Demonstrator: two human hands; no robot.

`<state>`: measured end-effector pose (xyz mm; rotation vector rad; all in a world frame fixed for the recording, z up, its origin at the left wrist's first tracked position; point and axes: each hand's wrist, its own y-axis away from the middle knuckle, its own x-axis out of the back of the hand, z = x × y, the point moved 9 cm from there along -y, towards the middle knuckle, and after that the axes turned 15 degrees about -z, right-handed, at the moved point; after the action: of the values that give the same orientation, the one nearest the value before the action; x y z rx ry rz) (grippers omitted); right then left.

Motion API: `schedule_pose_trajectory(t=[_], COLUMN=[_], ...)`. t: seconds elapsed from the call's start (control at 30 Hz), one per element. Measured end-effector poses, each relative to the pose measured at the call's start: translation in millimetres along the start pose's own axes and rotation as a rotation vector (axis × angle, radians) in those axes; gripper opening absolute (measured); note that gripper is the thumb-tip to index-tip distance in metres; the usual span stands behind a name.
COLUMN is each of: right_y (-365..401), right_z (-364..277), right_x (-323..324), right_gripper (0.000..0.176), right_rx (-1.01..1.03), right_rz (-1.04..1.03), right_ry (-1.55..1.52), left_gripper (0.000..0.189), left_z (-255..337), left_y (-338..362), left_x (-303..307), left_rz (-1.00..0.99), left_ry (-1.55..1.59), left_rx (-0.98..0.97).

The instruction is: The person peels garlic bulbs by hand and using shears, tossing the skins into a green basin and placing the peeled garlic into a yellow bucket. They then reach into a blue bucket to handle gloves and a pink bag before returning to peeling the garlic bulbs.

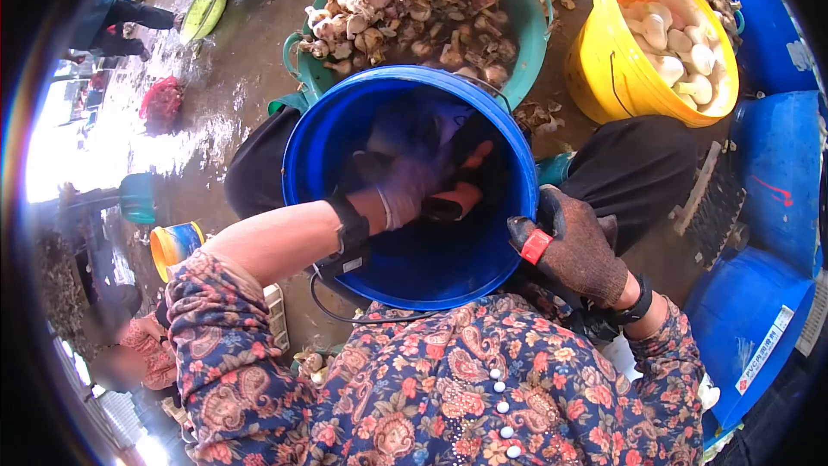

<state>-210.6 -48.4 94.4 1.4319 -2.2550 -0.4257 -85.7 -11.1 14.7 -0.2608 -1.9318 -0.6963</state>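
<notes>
A round blue bucket (410, 298) is tilted across my lap, its open mouth toward me. My right hand (573, 246), in a brown knit work glove with red tape round one finger, grips the right side of the rim. Deep inside the bucket is my left hand (431, 190), smeared by motion, with a pale glove cuff at the wrist. Orange-toned fingertips stand apart there against dark glove material. The bucket's floor lies in shadow, with a pale patch near the far wall.
Beyond the bucket stands a green tub (530, 43) heaped with garlic bulbs (414, 9). A yellow bucket (591, 78) at right holds peeled white bulbs (677, 52). Blue barrels (776, 181) line the right edge. A red net bundle (161, 102) lies on the wet floor; another person (151, 350) is at lower left.
</notes>
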Motion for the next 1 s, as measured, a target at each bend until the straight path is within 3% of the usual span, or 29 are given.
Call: schedule_pose_trajectory(t=[0.07, 0.1, 0.17, 0.2, 0.27, 0.3, 0.37, 0.47, 0.5, 0.57, 0.6, 0.63, 0.77, 0.83, 1.0], right_y=[-0.8, -1.9, -0.5, -1.4, -3.3, -3.7, -5.9, -11.7, -12.7, -15.7, -15.5, -15.8, -21.8, -24.2, -30.9], right_z=[0.7, 3.1, 9.3, 11.7, 14.0, 16.2, 22.7, 20.8, 19.5, 19.1, 16.5, 15.1, 8.7, 12.7, 16.9], right_x=[-1.1, 0.6, 1.7, 4.0, 8.1, 6.8, 6.8, 13.9, 15.8, 15.1, 15.0, 15.7, 19.5, 18.8, 19.9], right_gripper=[0.036, 0.035, 0.034, 0.033, 0.032, 0.032, 0.031, 0.033, 0.033, 0.036, 0.037, 0.039, 0.043, 0.044, 0.047], right_rx=[0.004, 0.022, 0.028, 0.027, -0.008, -0.015, -0.061, -0.025, -0.009, 0.022, 0.005, -0.011, 0.129, 0.018, -0.010], right_rz=[-0.020, -0.005, 0.008, 0.019, 0.020, 0.008, -0.002, -0.005, 0.001, 0.017, 0.015, 0.013, 0.004, -0.022, -0.041], right_ry=[0.018, 0.013, 0.001, -0.009, 0.002, 0.002, -0.058, -0.048, -0.046, -0.043, -0.014, 0.017, 0.122, 0.008, 0.041], left_gripper=[0.037, 0.037, 0.024, 0.024, 0.029, 0.029, 0.024, 0.010, 0.011, 0.041, 0.046, 0.047, 0.047, 0.047, 0.047], left_z=[-6.3, -11.0, -23.9, -33.0, -59.3, -62.8, -87.5, -97.0, -100.6, -101.5, -111.4, -112.8, -135.5, -141.8, -143.1], left_y=[-9.6, -10.6, -10.1, -9.6, -2.0, 2.1, 16.9, 37.5, 45.9, 51.4, 60.6, 70.7, 102.0, 115.9, 138.0], left_x=[-71.8, -77.7, -54.1, -53.0, -25.5, -12.6, 20.4, 54.5, 62.4, 82.1, 79.7, 83.2, 125.4, 141.6, 160.3], left_rz=[-0.503, -0.509, -0.310, -0.312, -0.083, -0.088, -0.333, -0.222, -0.149, 0.105, 0.077, 0.176, 0.144, 0.106, -0.012], left_ry=[0.536, 0.541, 0.792, 0.795, 0.783, 0.795, 1.254, 1.458, 1.558, 1.966, 1.898, 2.289, 1.907, 1.778, 1.541], left_rx=[0.078, 0.076, -0.050, -0.051, 0.083, 0.086, 0.288, 0.278, 0.214, -0.034, 0.110, -0.030, 0.110, 0.158, 0.243])
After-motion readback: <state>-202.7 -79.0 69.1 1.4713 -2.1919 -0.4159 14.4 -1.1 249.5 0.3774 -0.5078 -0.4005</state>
